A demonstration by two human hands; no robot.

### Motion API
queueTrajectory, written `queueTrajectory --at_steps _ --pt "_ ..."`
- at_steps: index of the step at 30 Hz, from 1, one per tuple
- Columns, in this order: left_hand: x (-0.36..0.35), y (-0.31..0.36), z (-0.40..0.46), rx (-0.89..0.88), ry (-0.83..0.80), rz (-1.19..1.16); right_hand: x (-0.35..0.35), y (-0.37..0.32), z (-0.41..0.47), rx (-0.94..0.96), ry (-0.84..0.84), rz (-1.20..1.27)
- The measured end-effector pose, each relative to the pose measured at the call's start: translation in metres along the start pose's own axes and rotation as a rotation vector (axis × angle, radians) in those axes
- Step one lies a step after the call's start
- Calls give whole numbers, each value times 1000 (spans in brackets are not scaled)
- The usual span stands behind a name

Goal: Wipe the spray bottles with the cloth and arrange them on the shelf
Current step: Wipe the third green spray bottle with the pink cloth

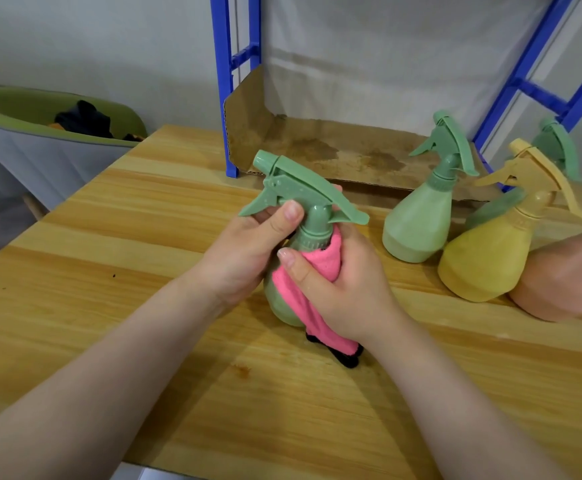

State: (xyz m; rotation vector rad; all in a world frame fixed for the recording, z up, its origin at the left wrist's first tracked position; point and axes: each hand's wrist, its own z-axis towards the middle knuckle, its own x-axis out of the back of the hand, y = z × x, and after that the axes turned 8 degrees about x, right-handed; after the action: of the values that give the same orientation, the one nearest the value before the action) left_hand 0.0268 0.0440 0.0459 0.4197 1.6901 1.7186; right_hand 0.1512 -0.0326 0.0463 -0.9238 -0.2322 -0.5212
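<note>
At the far left a green-rimmed chair (40, 133) holds dark clothes. The left hand (248, 251) curls round the neck of a green bottle (293, 237), thumb just under the trigger, holding it tilted over the wooden table (109, 271). The right hand (345, 282) grips a pink cloth (303, 306) against the bottle's body; the cloth's black edge hangs down to the table. Behind stands a blue shelf (223, 81), its bottom level lined with stained cardboard (334, 154). To the right stand a second green bottle (421, 220), a yellow bottle (490, 258), a third green one (559, 147) behind it, and a pink bottle (566, 282) at the edge. No bottle shows readable writing.
</note>
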Motion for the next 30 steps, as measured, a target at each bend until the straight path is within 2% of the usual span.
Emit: queueTrajectory --at_steps 6,8,11,15,19,30 --pt "-3 2 3 -63 39 -25 -1 -2 2 12 130 28" --pt "-3 1 4 -58 72 30 1 -1 3 -1 191 27" --pt "-9 -3 4 -76 72 141 3 3 4 -31 227 -98" --pt "-17 -8 2 -113 42 180 2 9 4 -40 223 -298" --pt "-18 -11 2 -145 39 149 -4 11 3 34 250 -414" --pt "-14 -7 5 -146 66 -153 -9 14 3 -26 75 -361"
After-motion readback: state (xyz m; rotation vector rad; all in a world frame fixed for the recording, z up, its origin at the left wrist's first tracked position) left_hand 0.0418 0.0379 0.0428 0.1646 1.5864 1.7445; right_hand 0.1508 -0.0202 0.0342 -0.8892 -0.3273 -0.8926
